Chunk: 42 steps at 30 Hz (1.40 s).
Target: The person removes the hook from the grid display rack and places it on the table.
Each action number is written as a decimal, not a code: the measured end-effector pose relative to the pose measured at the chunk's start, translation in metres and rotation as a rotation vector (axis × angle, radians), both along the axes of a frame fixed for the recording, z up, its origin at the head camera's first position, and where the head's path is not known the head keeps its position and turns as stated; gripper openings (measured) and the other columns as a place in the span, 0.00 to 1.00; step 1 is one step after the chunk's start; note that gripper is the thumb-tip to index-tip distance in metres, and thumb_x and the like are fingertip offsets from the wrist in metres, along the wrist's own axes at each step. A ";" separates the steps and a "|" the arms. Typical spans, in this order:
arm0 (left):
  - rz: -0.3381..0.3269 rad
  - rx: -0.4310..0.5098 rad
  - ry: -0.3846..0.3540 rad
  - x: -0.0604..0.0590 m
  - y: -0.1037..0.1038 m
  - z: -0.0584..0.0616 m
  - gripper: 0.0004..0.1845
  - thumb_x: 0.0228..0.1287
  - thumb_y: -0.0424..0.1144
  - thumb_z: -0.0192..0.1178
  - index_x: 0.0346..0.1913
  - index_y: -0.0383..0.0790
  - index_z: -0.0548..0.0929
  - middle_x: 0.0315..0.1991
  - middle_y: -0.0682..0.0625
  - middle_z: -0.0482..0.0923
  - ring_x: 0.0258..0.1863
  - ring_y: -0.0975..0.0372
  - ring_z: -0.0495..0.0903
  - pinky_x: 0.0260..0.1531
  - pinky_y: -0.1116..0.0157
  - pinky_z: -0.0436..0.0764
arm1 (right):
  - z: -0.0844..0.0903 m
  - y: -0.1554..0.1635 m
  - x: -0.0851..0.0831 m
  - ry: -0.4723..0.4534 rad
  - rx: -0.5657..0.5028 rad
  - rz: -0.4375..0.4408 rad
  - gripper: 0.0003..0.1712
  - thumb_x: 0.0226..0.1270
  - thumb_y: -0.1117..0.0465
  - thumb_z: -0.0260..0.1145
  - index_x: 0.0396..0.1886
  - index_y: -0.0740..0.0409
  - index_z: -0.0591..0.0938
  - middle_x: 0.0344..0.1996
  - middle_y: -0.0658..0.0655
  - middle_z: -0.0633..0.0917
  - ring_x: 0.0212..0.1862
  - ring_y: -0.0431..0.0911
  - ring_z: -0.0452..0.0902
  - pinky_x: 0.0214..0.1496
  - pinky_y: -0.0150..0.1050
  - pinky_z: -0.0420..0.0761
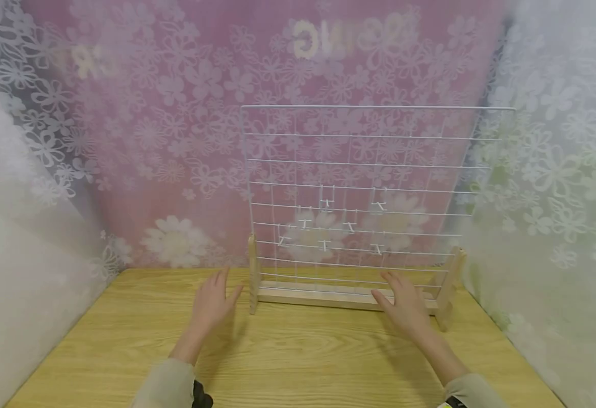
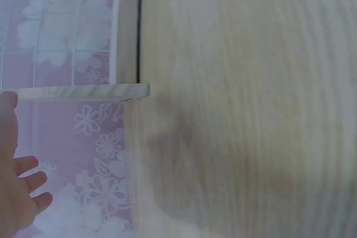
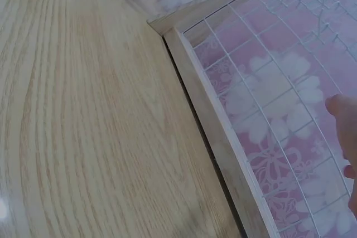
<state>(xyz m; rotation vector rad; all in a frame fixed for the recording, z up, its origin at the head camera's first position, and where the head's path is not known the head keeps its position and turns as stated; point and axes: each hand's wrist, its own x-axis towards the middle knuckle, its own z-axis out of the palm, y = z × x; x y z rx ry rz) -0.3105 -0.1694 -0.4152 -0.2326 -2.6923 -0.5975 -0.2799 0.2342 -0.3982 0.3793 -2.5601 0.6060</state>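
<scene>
Two-handed, extends left hand (image 1: pixel 212 300) and right hand (image 1: pixel 407 303) empty, fingers spread, toward wire rack (image 1: pixel 354 209), long axis nine-to-three, at two o'clock from left, eleven from right.

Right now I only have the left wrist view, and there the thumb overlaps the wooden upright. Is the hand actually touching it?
Observer: No, the head view shows a gap between the left hand and the left wooden upright.
Operator: Okay, and what's on the other side?
Observer: The right hand, its fingers holding nothing, overlaps the right part of the wooden crossbar in the head view; I can't tell whether they touch.
Operator: Anything mounted higher up?
Observer: Yes, white hooks on the wire grid; I count seven in the head view.
</scene>
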 end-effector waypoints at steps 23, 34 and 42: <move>-0.109 0.425 -0.116 -0.032 0.001 0.052 0.25 0.69 0.48 0.52 0.60 0.33 0.68 0.47 0.37 0.74 0.46 0.49 0.74 0.42 0.51 0.76 | 0.020 0.006 0.003 -0.076 -0.223 0.163 0.19 0.67 0.61 0.60 0.52 0.68 0.77 0.44 0.62 0.81 0.43 0.51 0.77 0.43 0.45 0.79; -0.186 0.479 -0.180 -0.045 0.007 0.061 0.27 0.70 0.51 0.50 0.63 0.34 0.68 0.50 0.36 0.74 0.47 0.48 0.75 0.44 0.51 0.75 | 0.029 0.010 0.000 -0.123 -0.214 0.176 0.18 0.68 0.60 0.59 0.52 0.67 0.77 0.45 0.63 0.80 0.44 0.51 0.77 0.43 0.45 0.78; -0.227 0.561 -0.214 -0.050 0.015 0.071 0.26 0.70 0.48 0.50 0.62 0.34 0.69 0.51 0.36 0.74 0.48 0.47 0.76 0.47 0.51 0.74 | 0.040 0.012 -0.005 -0.144 -0.252 0.182 0.18 0.69 0.60 0.58 0.52 0.68 0.76 0.46 0.63 0.80 0.46 0.53 0.75 0.46 0.49 0.76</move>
